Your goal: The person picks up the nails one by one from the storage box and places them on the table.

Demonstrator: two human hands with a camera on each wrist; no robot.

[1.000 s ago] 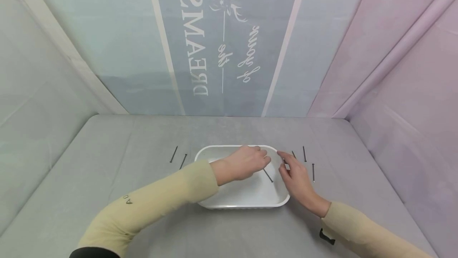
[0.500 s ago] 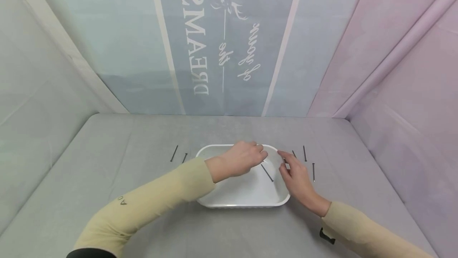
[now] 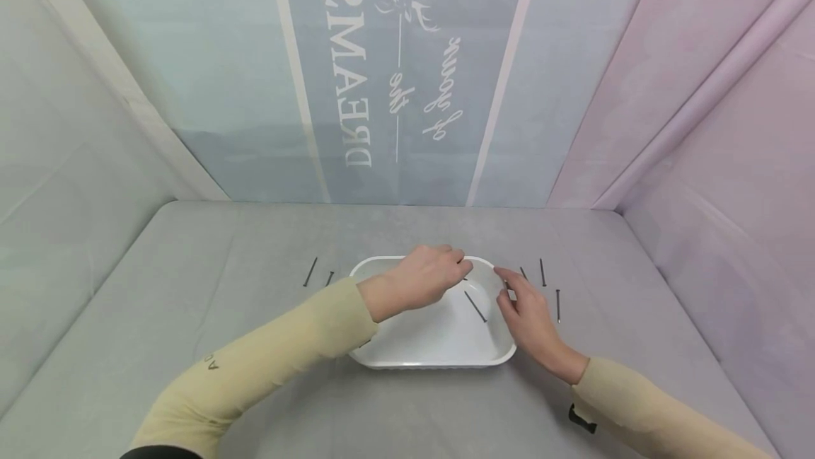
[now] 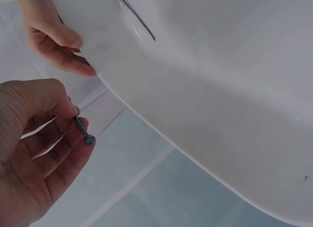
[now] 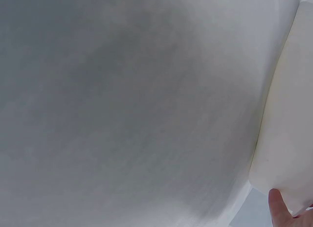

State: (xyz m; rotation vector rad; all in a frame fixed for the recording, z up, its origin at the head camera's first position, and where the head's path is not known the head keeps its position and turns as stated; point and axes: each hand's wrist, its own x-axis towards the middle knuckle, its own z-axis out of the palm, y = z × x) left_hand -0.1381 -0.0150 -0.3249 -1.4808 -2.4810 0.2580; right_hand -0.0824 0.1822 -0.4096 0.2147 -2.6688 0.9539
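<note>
My left hand (image 3: pixel 428 276) is over the far side of a white tray (image 3: pixel 433 363). In the left wrist view it pinches a nail (image 4: pixel 84 130) between thumb and fingertips, the flat head sticking out. Another nail (image 3: pixel 475 307) lies inside the tray toward its right end. At the tray's right edge my right hand (image 3: pixel 531 321) holds the rim between thumb and fingers. From the right wrist, one fingertip (image 5: pixel 275 195) shows against the tray's outer wall. A dark sliver shows between the right thumb and index finger; I cannot tell what it is.
Left of the tray, two nails (image 3: pixel 310 271) lie on the grey cloth surface (image 3: pixel 267 247). Several more nails (image 3: pixel 558 305) lie to its right, close to the right hand. Fabric walls (image 3: pixel 407 91) enclose the surface at the back and both sides.
My left hand has drawn slightly left and away, uncovering more of the nail lying in the tray. The right hand stays at the rim.
</note>
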